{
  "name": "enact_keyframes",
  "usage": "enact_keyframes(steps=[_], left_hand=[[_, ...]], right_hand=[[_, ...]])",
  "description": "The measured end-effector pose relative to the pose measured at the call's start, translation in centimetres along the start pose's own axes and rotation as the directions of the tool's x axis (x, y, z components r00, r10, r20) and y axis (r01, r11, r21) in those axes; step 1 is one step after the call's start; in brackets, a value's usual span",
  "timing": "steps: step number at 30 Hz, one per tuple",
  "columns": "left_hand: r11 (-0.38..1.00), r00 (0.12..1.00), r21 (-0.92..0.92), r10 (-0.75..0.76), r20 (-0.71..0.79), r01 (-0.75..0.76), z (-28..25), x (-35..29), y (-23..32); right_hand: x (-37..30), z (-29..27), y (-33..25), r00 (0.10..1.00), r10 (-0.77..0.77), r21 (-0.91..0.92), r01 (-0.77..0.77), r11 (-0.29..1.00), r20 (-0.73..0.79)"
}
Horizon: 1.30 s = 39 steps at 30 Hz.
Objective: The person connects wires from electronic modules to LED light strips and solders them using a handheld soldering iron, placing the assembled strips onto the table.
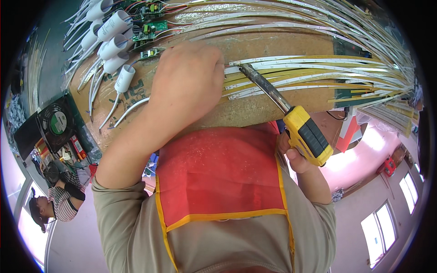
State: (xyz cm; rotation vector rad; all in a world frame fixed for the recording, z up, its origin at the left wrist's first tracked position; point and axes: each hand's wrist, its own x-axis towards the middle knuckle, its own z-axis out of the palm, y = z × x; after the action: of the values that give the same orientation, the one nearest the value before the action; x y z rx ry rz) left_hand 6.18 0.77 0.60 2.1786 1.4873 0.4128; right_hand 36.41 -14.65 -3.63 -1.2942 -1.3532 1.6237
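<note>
My right hand (295, 154) is wrapped round the yellow and black handle of a soldering iron (307, 136). The iron's metal barrel slants up and left. Its tip touches or hovers just over the near end of one of the white LED strips (273, 63); I cannot tell which. Beside that tip, my left hand (189, 79) is closed with its fingers curled down at the strip ends. What it pinches is hidden behind the knuckles. Left of it lie green circuit boards (152, 31) with thin wires and white cylindrical housings (114, 25) with white cables.
Brown cardboard (282, 98) covers the work surface under the strips. More strips (387, 50) bunch together at the right. A black fan (55, 120) stands at the left edge. Beyond it, another person (63, 200) in a striped top and cap works at the lower left.
</note>
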Motion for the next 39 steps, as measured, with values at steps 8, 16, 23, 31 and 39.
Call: enact_keyframes(steps=[8,16,23,31,39], left_hand=[[1.0,1.0,-0.011,-0.011,-0.017,0.011,0.3,0.0,-0.1],[1.0,1.0,0.012,0.006,-0.017,-0.006,0.2,-0.1,-0.2],[1.0,1.0,0.023,0.011,-0.025,-0.01,0.3,-0.2,-0.3],[1.0,1.0,0.031,0.005,-0.029,-0.004,0.3,-0.2,-0.2],[1.0,1.0,0.022,0.016,-0.025,-0.015,0.2,-0.1,-0.2]], right_hand=[[0.4,0.1,-0.6,1.0,0.001,-0.018,-0.001,1.0,-0.028],[0.4,0.3,-0.6,1.0,0.016,-0.009,-0.016,1.0,-0.017],[0.4,0.2,-0.7,1.0,0.009,-0.029,-0.009,1.0,0.011],[0.3,0.0,-1.3,0.996,0.032,0.207,-0.048,0.977,0.079],[-0.5,-0.2,1.0,0.998,-0.055,0.114,0.052,0.992,0.022]])
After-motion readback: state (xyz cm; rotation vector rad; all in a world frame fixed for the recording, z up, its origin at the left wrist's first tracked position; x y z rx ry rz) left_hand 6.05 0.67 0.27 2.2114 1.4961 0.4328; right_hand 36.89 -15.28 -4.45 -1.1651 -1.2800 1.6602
